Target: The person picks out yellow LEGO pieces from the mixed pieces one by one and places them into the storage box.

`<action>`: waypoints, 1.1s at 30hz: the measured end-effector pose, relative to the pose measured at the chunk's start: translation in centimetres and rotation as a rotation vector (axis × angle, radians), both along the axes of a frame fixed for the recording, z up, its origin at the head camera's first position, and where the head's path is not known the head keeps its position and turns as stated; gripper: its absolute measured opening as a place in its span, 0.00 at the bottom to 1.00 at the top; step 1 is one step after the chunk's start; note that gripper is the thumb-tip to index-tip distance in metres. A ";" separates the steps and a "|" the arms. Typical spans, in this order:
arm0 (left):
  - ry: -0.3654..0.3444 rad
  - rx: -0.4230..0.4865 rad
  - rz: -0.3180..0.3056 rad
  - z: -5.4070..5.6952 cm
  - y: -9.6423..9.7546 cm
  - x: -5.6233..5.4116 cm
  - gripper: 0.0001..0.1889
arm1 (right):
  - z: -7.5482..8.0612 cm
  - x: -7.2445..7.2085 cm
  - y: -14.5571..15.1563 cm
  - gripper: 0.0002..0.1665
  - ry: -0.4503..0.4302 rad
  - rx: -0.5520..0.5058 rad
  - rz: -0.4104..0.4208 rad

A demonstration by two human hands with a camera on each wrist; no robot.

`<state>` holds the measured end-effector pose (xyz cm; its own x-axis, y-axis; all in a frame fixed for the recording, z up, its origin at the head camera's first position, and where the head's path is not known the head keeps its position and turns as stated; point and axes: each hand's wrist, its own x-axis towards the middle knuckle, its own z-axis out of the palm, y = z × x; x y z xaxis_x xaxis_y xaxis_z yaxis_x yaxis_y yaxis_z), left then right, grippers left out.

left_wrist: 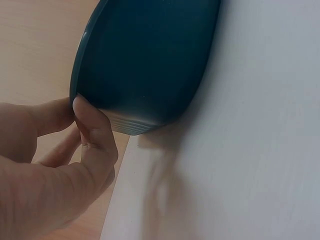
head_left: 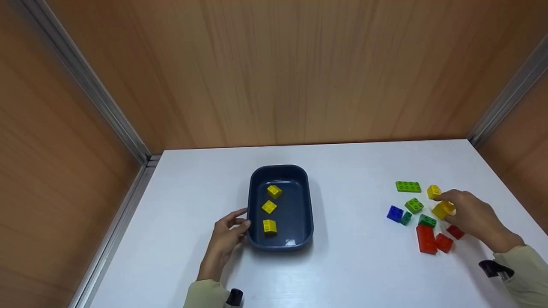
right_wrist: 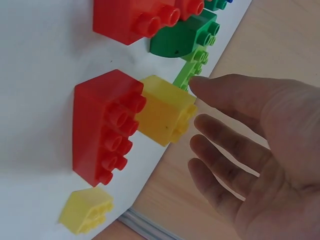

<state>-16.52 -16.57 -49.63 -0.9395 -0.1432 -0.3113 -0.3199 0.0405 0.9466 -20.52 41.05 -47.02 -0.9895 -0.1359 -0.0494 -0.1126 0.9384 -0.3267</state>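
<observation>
My left hand (head_left: 227, 239) pinches the rim of a dark blue tray (head_left: 311, 214) at its left side; the left wrist view shows thumb and finger on the tray's edge (left_wrist: 76, 65). Three yellow toy bricks (head_left: 269, 227) lie in a column inside. Over at the right, my right hand (head_left: 475, 214) reaches above a yellow brick (head_left: 443, 210). In the right wrist view its loosely bent fingers (right_wrist: 225, 142) stand just off that yellow brick (right_wrist: 165, 110), gripping nothing. Another yellow brick (head_left: 433, 191) lies just beyond the fingertips.
Around the right hand lie a long red brick (head_left: 426, 239), smaller red bricks (head_left: 444, 243), a blue brick (head_left: 394, 213) and several green bricks (head_left: 408, 186). The white table (head_left: 351, 273) meets wooden panels (head_left: 299, 72) at the back and sides.
</observation>
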 end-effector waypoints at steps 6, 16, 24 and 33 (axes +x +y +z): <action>-0.002 -0.011 -0.001 0.0 0.0 0.1 0.24 | -0.4 -0.1 0.4 0.35 0.041 0.026 0.020; -0.003 -0.004 0.003 -0.1 -0.1 0.0 0.24 | -0.9 -0.2 1.3 0.34 0.022 0.033 -0.005; -0.007 0.000 0.002 -0.2 -0.1 0.0 0.24 | -1.1 -0.4 1.5 0.34 -0.001 0.040 -0.020; -0.012 -0.005 0.002 -0.1 0.0 0.0 0.23 | -1.1 -0.5 1.5 0.32 0.009 0.032 -0.021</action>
